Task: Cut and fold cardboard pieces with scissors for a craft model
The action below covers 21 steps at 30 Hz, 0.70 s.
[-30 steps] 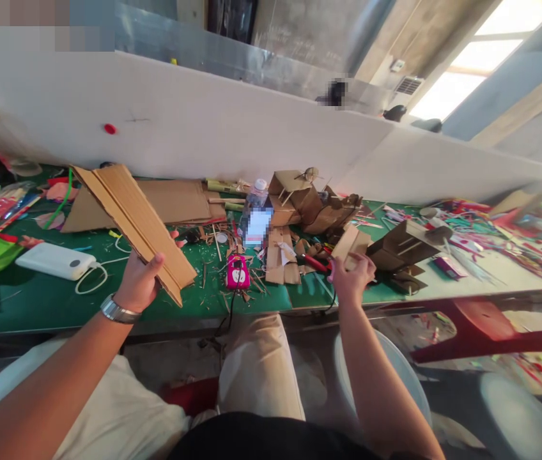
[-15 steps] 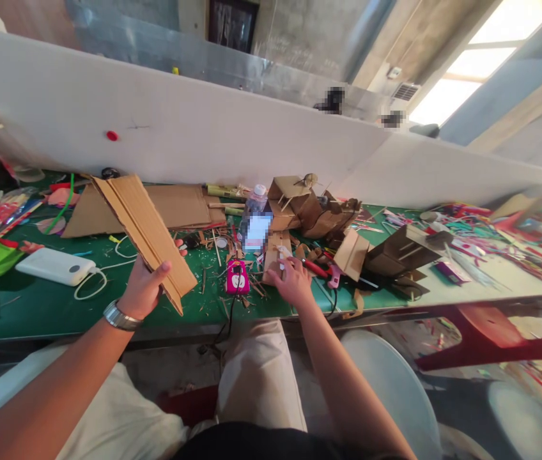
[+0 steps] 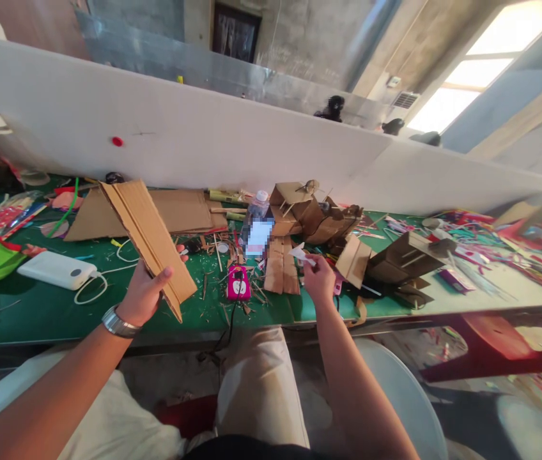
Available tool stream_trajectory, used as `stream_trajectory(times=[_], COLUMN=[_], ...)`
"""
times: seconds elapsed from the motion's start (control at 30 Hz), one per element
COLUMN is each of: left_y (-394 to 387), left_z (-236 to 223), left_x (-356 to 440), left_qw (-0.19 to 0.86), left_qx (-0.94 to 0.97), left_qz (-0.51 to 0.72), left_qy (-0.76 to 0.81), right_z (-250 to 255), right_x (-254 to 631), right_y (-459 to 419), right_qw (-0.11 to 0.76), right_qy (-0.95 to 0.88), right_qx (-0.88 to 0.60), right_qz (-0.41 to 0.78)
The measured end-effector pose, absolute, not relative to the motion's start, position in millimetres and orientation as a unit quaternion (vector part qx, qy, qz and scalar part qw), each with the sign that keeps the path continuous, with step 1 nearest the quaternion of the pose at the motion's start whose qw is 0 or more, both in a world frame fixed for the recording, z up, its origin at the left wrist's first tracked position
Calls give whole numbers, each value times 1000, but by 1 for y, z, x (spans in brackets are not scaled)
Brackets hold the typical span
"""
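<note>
My left hand (image 3: pixel 145 291) grips a long folded strip of cardboard (image 3: pixel 149 239), thumb on top, tilted above the green table. My right hand (image 3: pixel 319 276) is closed on a small white scrap (image 3: pixel 301 255), perhaps paper, which sticks out to the left of the fingers. Just left of that hand lies a flat, creased cardboard piece (image 3: pixel 281 267). Part of a pink tool (image 3: pixel 337 285), possibly a glue gun, shows behind the right hand. Between my hands sits a pink power socket (image 3: pixel 238 283) with a black cable.
A phone (image 3: pixel 259 237) leans by a plastic bottle (image 3: pixel 257 207). Cardboard models (image 3: pixel 400 259) stand at the right; a large cardboard sheet (image 3: pixel 170 207) lies behind my left hand. A white power bank (image 3: pixel 57 270) with its cable is at the left. Scraps litter the green tabletop (image 3: pixel 108 313).
My right hand has moved right, off the flat cardboard piece, with the white scrap in its fingers. The left hand keeps its hold on the cardboard strip. The view has shifted slightly.
</note>
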<state>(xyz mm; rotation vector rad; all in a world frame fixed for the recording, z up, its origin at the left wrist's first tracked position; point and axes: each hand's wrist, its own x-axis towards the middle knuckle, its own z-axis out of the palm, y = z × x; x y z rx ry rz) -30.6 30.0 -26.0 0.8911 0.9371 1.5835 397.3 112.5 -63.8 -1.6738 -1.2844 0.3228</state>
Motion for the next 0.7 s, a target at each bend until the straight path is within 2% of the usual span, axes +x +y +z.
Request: stream_trajectory(times=[0.13,0.37,0.7], left_y=[30,30,30], left_z=[-27,-27,-27], left_x=[-32,-31,-32], left_qw=[518,522,521], left_qx=[376,372,368], left_qz=[660,657,649], left_qy=[394,398,414], right_z=[-56,-47,-53], right_x=[402,392,396], right_y=[114,103,99], right_qw=[574,669,725], right_qy=[-471,-412,-359], right_qx=[-639,-555,-512], right_qz=[200,274,289])
